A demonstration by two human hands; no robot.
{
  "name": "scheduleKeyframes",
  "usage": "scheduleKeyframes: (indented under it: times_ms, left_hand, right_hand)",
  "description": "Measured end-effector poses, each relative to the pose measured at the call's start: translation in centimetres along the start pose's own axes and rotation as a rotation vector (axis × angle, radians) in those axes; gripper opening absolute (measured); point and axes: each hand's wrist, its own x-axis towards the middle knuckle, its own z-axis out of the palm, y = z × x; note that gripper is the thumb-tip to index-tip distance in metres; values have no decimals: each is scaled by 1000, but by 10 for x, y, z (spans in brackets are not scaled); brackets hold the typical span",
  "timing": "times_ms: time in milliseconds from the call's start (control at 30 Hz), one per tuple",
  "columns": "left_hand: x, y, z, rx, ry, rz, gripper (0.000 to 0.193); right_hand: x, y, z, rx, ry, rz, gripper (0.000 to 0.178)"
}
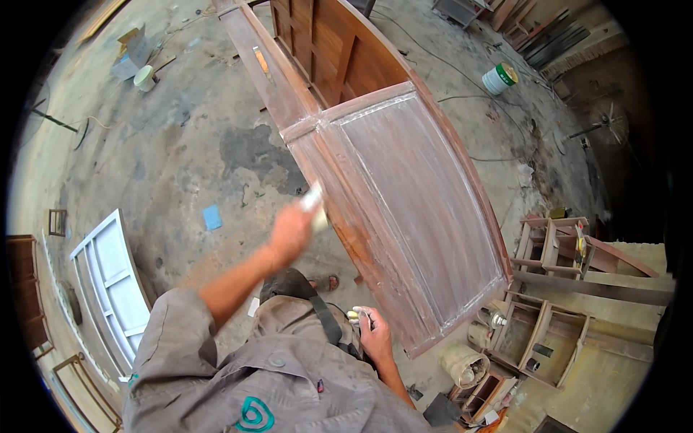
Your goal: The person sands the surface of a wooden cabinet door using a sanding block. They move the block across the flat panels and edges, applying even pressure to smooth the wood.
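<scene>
A long brown wooden furniture panel (411,209) with a raised frame lies in front of me, its face covered in whitish dust. At its left edge, my left hand (290,232) is closed around a white and pale-yellow pad (316,206). Motion blurs the pad, so its exact kind is unclear. Lower down, close to my body and near the panel's bottom corner, my right hand (375,338) is curled around a small pale-yellow piece (353,315) that I cannot identify.
A brown cabinet interior (346,50) adjoins the panel's far end. Wooden drawer frames (541,328) and a dusty bucket (462,363) stand at right. A white-green bucket (499,78) sits farther back near floor cables. At left are a white panelled door (114,278) and a blue sheet (212,217).
</scene>
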Motion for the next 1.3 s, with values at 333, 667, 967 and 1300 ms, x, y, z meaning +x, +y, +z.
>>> scheduleKeyframes:
  times_ms: [333,667,967,1300]
  left_hand:
    - [7,-5,-1,97,42,-39,57]
    - [46,-13,-41,211,102,83,66]
    - [16,40,-11,164,-29,182,57]
    - [-11,82,11,-9,22,358,58]
  right_hand:
    - [-11,15,-19,49,-34,-64,23]
    - [-4,23,-12,58,-33,-45,23]
    - [-3,5,-18,32,-27,-35,23]
    - [-6,13,-21,85,-49,0,24]
